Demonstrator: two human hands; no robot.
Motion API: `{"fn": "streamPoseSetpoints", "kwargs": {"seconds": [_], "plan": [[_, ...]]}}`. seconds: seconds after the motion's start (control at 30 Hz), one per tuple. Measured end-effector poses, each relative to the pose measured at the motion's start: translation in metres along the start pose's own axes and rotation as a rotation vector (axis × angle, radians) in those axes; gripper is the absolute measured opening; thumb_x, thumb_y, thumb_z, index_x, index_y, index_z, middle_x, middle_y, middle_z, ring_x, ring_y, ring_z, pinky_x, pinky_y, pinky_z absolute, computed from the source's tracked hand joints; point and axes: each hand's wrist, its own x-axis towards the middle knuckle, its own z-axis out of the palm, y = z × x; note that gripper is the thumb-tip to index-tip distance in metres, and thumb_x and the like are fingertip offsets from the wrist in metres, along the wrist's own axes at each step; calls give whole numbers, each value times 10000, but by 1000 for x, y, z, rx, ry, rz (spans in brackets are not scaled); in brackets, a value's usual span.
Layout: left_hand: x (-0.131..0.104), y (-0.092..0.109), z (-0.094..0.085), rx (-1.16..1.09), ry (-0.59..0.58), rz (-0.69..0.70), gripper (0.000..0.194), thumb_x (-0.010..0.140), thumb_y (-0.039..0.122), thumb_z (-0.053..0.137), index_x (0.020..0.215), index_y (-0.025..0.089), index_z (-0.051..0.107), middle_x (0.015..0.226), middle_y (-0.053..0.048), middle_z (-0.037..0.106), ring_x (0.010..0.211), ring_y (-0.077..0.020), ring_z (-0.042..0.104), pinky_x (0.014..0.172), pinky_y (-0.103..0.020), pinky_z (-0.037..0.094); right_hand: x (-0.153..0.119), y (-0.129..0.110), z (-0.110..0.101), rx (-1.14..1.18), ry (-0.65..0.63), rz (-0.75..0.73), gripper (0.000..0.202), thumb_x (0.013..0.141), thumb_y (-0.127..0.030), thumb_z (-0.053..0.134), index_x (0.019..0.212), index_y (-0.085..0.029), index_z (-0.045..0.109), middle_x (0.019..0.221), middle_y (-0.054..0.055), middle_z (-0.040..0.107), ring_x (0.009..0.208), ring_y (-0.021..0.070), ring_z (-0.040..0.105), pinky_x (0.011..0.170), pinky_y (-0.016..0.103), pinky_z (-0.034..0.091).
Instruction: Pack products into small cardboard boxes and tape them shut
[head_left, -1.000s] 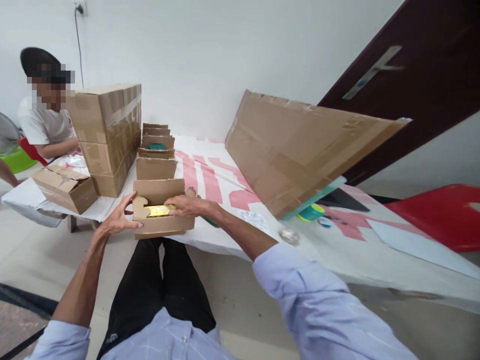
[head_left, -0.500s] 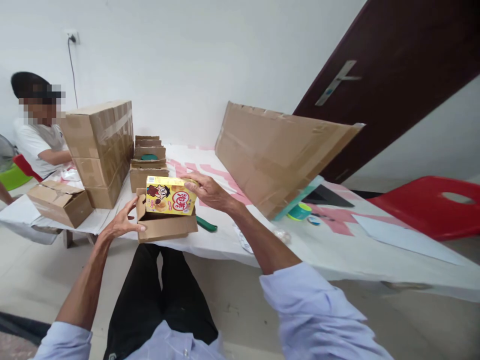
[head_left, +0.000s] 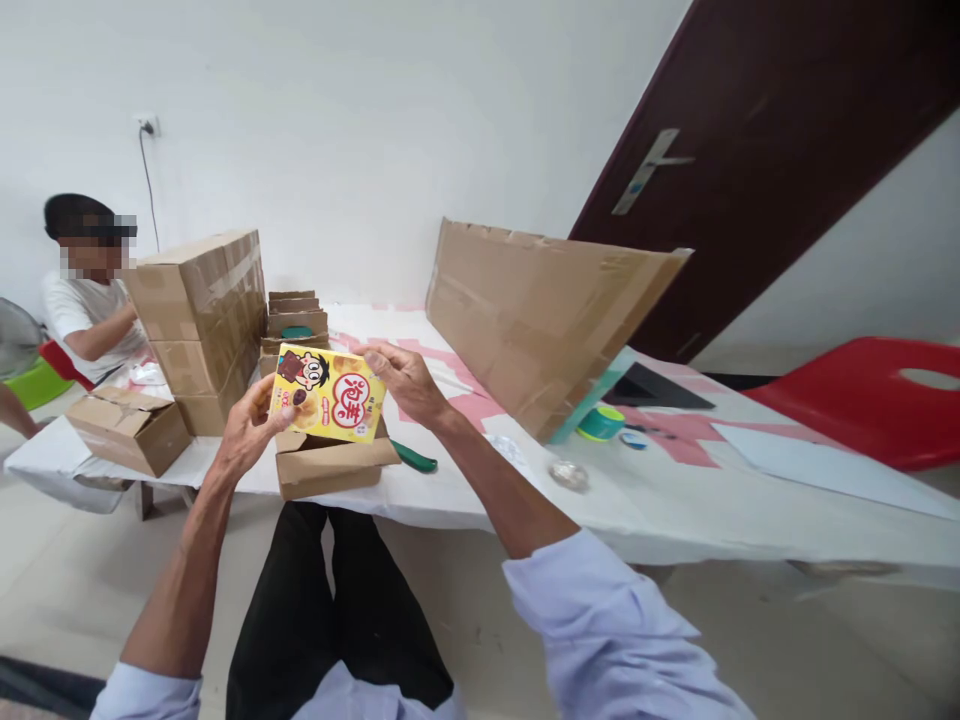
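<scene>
A yellow snack box (head_left: 330, 392) with a cartoon face and red lettering is held up between both hands. My left hand (head_left: 253, 425) grips its left end, thumb across the front. My right hand (head_left: 401, 378) has hold of its upper right corner. Just below and behind it, a small open cardboard box (head_left: 330, 472) stands at the table's near edge, its flaps up; the snack box covers part of its opening. A green-handled tool (head_left: 415, 457) lies right of the cardboard box, partly hidden by it.
Stacked taped cartons (head_left: 199, 335) and a smaller carton (head_left: 131, 428) stand to the left, with open boxes (head_left: 298, 322) behind. A large cardboard panel (head_left: 540, 320) leans at centre right, near a tape roll (head_left: 600, 424). A person (head_left: 86, 310) sits far left; a red chair (head_left: 870, 405) is at right.
The snack box has risen out of the open cardboard box toward me. My left hand has moved from the carton's side onto the snack box; my right hand keeps its hold.
</scene>
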Motion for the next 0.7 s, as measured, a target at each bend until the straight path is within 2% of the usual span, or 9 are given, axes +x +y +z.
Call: {"fn": "streamPoseSetpoints", "kwargs": {"seconds": [0.1, 0.17, 0.23, 0.33, 0.43, 0.53, 0.63, 0.7], "plan": [[0, 2, 6, -73, 81, -22, 726, 721, 524, 924, 1319, 181, 695, 1304, -138, 769, 1234, -370, 715, 1004, -452, 613, -1, 3, 4, 49, 45, 25, 700, 865, -834, 602, 1119, -198, 744, 970, 65, 745, 929, 252, 699, 772, 354, 596], [1, 1, 7, -100, 153, -10, 695, 718, 522, 928, 1280, 178, 707, 1297, -137, 773, 1197, -360, 734, 997, -458, 616, -4, 7, 8, 97, 69, 44, 714, 878, -819, 597, 1241, -213, 694, 1050, 71, 746, 969, 251, 704, 783, 356, 607], [3, -1, 8, -134, 235, 15, 671, 730, 530, 920, 1259, 179, 701, 1311, -142, 766, 1181, -348, 743, 996, -462, 612, -8, 11, 14, 150, 55, 63, 738, 874, -790, 626, 1359, -234, 626, 1176, 86, 741, 1024, 250, 711, 804, 358, 622], [6, -3, 8, -194, 312, 50, 678, 719, 558, 918, 1227, 181, 673, 1302, -152, 765, 1163, -337, 752, 994, -475, 604, -16, 16, 26, 188, -7, 93, 752, 860, -727, 684, 1430, -246, 585, 1301, 109, 716, 1136, 271, 697, 786, 345, 642], [7, -5, 3, -189, 285, 11, 707, 661, 531, 952, 1198, 184, 649, 1244, -145, 785, 1123, -333, 765, 943, -463, 618, -17, 20, 35, 217, -10, 114, 712, 859, -674, 701, 1427, -253, 614, 1325, 96, 723, 1177, 288, 688, 753, 336, 657], [6, -6, -8, -151, 274, -61, 710, 610, 500, 968, 1158, 178, 652, 1169, -134, 804, 1057, -321, 778, 790, -379, 636, -11, 22, 35, 242, 26, 129, 680, 858, -654, 698, 1399, -246, 653, 1282, 73, 752, 1083, 272, 726, 748, 333, 661], [5, -7, -18, -141, 302, -77, 686, 614, 496, 947, 1155, 189, 658, 1130, -120, 810, 1009, -301, 781, 620, -290, 597, -4, 23, 32, 212, 38, 154, 704, 854, -696, 667, 1384, -233, 663, 1227, 75, 768, 997, 266, 746, 738, 346, 659], [4, -8, -20, -137, 263, -96, 664, 627, 476, 935, 1165, 185, 678, 1100, -113, 812, 973, -291, 785, 590, -282, 593, -2, 23, 32, 176, 48, 159, 749, 867, -748, 614, 1413, -237, 632, 1240, 86, 761, 1007, 275, 746, 764, 367, 661]]}}
